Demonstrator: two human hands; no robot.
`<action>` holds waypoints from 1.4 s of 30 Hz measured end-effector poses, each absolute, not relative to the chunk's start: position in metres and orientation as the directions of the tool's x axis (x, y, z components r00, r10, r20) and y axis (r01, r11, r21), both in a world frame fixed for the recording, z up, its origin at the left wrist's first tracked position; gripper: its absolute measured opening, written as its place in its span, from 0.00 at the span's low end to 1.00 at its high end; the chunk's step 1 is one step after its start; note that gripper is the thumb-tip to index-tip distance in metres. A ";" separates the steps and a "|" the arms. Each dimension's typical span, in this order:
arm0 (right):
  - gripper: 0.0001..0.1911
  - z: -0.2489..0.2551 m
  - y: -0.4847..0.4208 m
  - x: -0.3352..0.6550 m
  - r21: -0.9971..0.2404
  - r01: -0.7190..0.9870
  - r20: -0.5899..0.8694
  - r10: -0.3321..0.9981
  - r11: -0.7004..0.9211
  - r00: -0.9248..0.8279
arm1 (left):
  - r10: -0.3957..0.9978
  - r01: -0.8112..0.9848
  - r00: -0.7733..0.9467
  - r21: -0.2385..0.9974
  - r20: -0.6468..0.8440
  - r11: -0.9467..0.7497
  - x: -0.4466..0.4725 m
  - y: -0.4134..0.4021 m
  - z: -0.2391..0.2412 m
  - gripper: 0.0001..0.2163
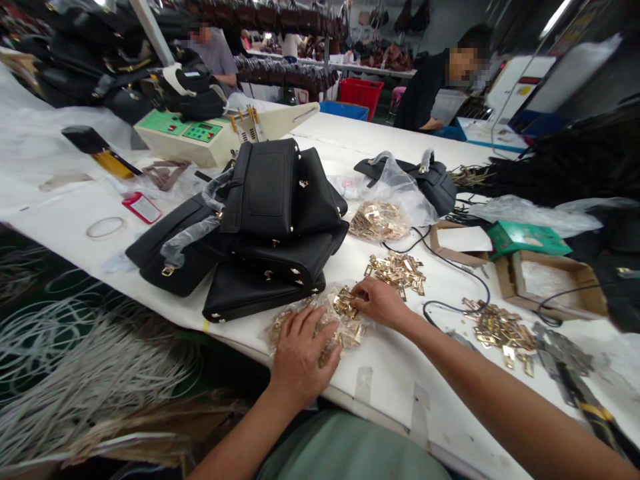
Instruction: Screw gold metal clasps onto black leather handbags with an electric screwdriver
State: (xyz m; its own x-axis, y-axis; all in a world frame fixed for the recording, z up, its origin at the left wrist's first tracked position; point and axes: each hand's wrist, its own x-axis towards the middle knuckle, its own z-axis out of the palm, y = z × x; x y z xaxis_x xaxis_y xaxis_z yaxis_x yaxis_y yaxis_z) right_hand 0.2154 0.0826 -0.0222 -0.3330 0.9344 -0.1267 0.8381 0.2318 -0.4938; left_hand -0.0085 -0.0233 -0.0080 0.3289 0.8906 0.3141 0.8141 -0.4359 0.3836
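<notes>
Head view, lower centre of the frame: a crinkled clear plastic bag (pixel 356 335) of shiny gold metal fittings (pixel 343 304) lies on the white tabletop (pixel 387 370). I read its long side as running roughly left to right. The left hand (pixel 304 353) spreads palm-down over its left part, fingers apart; the right hand (pixel 376 300) comes in from the right and is nearer the exposed fittings, which lie just left of its fingertips. That right grip is curled nearly closed at them; I cannot tell whether it has a piece. Just beyond it, I see a loose pile (pixel 397 272) of flat, slotted rectangles. Smooth black handbags (pixel 270 190), boxy and stacked, fill the centre left; their handles wear cloudy film (pixel 187 241).
</notes>
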 end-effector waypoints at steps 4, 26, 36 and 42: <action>0.04 -0.021 0.080 0.218 -0.551 0.813 -0.122 0.945 0.191 -0.304 | 0.884 0.811 0.338 0.378 0.322 -0.447 -0.009 -0.023 -0.008 0.16; 0.31 0.003 0.028 0.256 -0.641 0.756 -0.027 0.981 0.132 -0.194 | 0.873 0.737 0.369 0.472 0.318 -0.483 0.004 -0.001 0.005 0.07; 0.20 -0.026 0.032 0.217 -0.910 0.386 -0.172 0.985 -0.152 -0.018 | 0.995 0.216 -0.046 0.973 0.088 -0.076 0.033 0.025 0.015 0.14; 0.36 -0.011 0.027 0.202 -0.964 0.159 -0.209 0.976 -0.215 0.054 | 0.982 -0.241 -0.187 0.970 -0.020 -0.027 0.048 0.032 0.060 0.22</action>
State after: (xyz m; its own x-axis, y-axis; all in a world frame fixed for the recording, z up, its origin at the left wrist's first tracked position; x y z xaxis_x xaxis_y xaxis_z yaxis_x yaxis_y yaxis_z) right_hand 0.2018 0.0268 -0.0112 0.0544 0.9765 -0.2086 0.1589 -0.2147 -0.9637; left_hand 0.0476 0.0318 0.0599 -0.1872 0.9821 -0.0195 -0.2413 -0.0267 0.9701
